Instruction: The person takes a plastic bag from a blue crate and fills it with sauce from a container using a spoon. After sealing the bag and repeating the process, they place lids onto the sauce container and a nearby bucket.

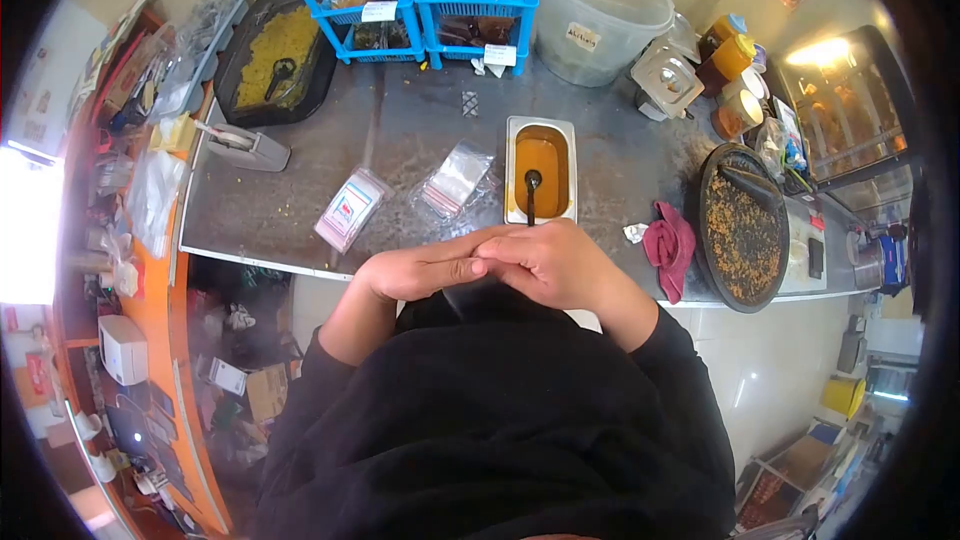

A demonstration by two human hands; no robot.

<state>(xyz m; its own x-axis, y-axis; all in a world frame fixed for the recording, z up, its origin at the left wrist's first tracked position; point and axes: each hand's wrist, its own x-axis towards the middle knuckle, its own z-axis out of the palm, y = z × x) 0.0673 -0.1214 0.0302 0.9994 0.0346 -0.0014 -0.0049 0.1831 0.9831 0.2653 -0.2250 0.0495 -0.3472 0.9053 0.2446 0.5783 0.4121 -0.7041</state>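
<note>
My left hand and my right hand meet in front of my body at the counter's front edge. Their fingers are closed and touch each other. What they pinch, if anything, is hidden; a greyish sheen shows just below them against dark clothing. Right beyond the hands stands a rectangular metal container of orange-brown sauce, a dark-handled ladle resting in it. To the left of it lie a stack of clear plastic bags and a pack of printed bags.
Tape dispenser and black tray of yellow food are left. Blue basket racks and a clear tub stand behind. Right are a maroon cloth, a round black tray of crumbs and sauce bottles.
</note>
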